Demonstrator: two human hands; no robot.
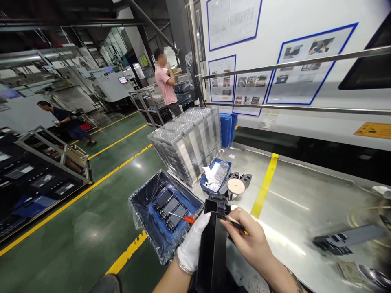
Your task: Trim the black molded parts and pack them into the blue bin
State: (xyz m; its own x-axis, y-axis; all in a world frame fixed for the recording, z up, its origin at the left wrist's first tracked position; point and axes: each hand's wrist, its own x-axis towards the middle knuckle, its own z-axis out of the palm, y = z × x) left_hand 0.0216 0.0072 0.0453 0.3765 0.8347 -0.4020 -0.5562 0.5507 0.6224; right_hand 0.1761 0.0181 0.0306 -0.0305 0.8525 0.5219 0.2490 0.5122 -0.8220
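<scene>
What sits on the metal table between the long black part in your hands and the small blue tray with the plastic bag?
In the head view, a round tan disc on a black piece.

Single view, head-worn camera, looking forward and down from close above the hands. It faces along the steel bench (305, 203), whose near left corner sits bottom centre. Green floor (91, 211) falls away left; the white wall (305, 40) closes the bench's far edge. Strong wide-angle tilt.
</scene>
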